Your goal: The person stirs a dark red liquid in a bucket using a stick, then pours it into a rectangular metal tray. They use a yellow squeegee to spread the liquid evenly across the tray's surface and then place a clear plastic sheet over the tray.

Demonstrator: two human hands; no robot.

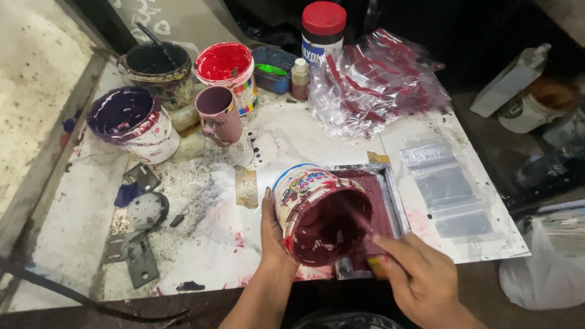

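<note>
My left hand [271, 234] is gripping the tilted ink tub [317, 210]; my right hand [420, 277] is closing around a scraper [373, 259] inside it.

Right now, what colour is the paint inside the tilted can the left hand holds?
Dark maroon red, coating the inside of the can; seen in the head view.

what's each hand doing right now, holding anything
Left hand: closed on the tilted, paint-smeared tub of dark red ink.
Right hand: fingers closed on a thin stirring stick dipped into that tub.
</note>
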